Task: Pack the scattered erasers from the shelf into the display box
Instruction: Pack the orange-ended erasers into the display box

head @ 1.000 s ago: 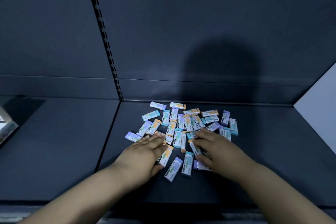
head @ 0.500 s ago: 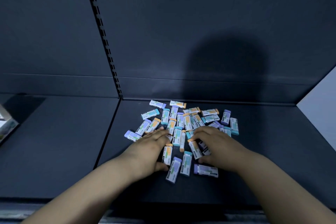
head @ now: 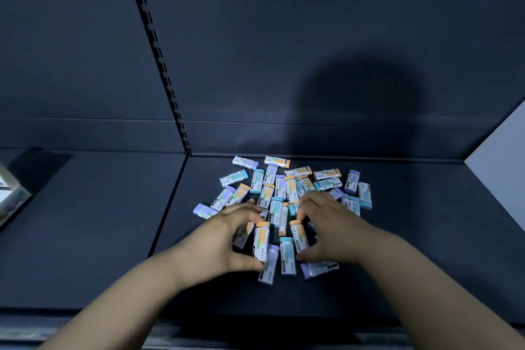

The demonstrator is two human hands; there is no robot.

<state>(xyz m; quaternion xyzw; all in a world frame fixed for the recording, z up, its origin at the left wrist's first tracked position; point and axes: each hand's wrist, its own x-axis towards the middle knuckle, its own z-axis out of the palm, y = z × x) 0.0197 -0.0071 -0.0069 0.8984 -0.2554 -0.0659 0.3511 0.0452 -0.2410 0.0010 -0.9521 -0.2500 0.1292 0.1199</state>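
erasers (head: 284,193) on the shelf (head: 426,250), left hand (head: 224,239) and right hand (head: 332,224) on them, display box (head: 8,196) far left

Dark blue-grey back panel (head: 284,37), split by a slotted black upright (head: 159,57) running down to a matte, dark shelf (head: 426,236). Dim, cool light, with a broad rounded shadow (head: 360,102) on the panel right of centre. Pale side panel (head: 500,167) at the far right, and a straight seam (head: 170,207) across the shelf below the upright.
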